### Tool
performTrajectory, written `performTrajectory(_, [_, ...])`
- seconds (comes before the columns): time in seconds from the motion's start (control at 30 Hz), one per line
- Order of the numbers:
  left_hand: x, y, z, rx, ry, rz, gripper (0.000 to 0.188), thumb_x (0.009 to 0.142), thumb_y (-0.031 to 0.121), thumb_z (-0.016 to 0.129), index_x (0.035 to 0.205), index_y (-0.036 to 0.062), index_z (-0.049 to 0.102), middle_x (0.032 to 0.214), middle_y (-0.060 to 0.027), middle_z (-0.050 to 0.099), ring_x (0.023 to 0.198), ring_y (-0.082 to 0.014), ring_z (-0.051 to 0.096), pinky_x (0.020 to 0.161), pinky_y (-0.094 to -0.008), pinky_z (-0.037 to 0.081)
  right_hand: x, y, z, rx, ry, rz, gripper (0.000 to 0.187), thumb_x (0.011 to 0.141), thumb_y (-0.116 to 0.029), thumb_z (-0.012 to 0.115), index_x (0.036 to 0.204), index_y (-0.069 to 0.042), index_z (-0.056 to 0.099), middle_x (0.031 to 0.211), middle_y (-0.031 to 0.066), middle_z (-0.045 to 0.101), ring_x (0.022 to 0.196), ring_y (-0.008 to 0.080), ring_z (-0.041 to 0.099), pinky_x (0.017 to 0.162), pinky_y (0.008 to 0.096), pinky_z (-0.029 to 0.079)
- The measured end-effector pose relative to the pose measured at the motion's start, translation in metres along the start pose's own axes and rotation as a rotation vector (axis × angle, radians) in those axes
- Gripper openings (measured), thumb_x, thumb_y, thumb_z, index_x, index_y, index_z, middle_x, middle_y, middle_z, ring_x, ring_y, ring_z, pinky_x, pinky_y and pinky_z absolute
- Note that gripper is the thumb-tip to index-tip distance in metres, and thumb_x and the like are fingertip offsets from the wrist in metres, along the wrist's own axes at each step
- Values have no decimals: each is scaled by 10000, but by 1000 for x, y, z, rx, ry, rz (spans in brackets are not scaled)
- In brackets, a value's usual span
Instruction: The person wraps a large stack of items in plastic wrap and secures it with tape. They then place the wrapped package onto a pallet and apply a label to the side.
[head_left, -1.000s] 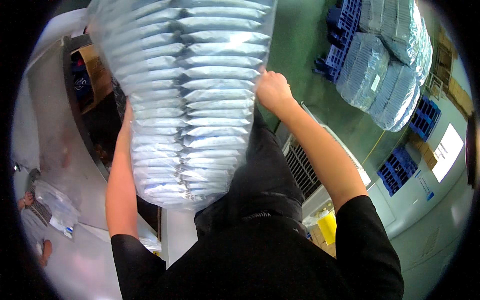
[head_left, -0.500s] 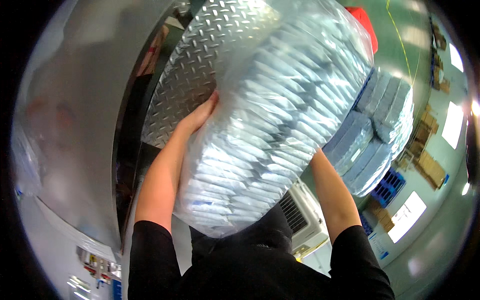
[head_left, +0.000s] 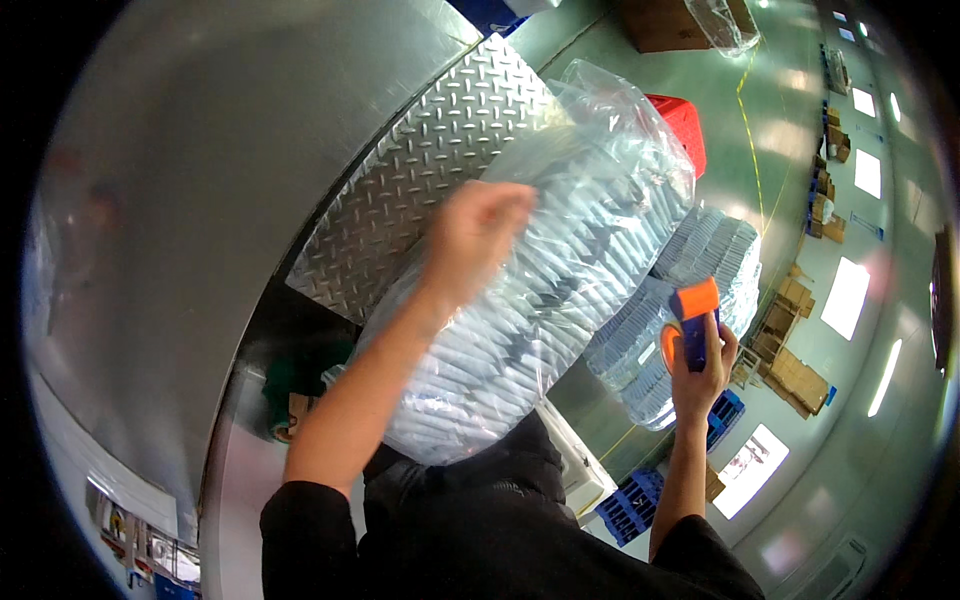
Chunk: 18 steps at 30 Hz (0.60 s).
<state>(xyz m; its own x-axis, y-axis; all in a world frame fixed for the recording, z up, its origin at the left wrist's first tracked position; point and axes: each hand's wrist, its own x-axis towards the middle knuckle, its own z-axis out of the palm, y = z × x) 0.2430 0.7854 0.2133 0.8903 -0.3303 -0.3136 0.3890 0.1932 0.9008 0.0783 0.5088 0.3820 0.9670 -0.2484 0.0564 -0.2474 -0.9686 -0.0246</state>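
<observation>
A large clear plastic bag packed with rows of pale, flat folded pieces lies in front of me. Its near end is close to my body. My left hand is above the bag's left side, blurred, with the fingers curled together; whatever they may pinch does not show. Off to the right, my right hand grips a tape dispenser with a dark blue body and orange parts, raised clear of the bag.
The bag rests partly over a diamond-plate metal surface, beside a smooth grey metal surface. A red bin stands behind the bag. Another wrapped bundle is to the right. Blue pallets and cardboard boxes lie farther off.
Both hands have left the bag's sides. My left hand has come up over it, and my right hand now holds the tape dispenser. The bag appears lower and farther from view.
</observation>
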Motion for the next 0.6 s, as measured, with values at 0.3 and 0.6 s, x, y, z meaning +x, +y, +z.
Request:
performTrajectory(0.3, [-14,32,64,-461,-141,-192,331,1000,225,619,1203,-35,641,1051,-68,693,968,-109,641,905,-255,507,66,-77,37,76,27,-395,666,581,-73,827,1210,-241,685,1215,125,604,939,293,676,718,377,569])
performTrajectory(0.6, [94,-9,30,-439,358,-263,190,944,264,694,927,74,690,840,14,668,737,-38,576,641,-199,447,139,-84,51,224,-207,-421,589,764,-205,811,1320,-202,616,1168,156,556,894,327,653,740,409,559])
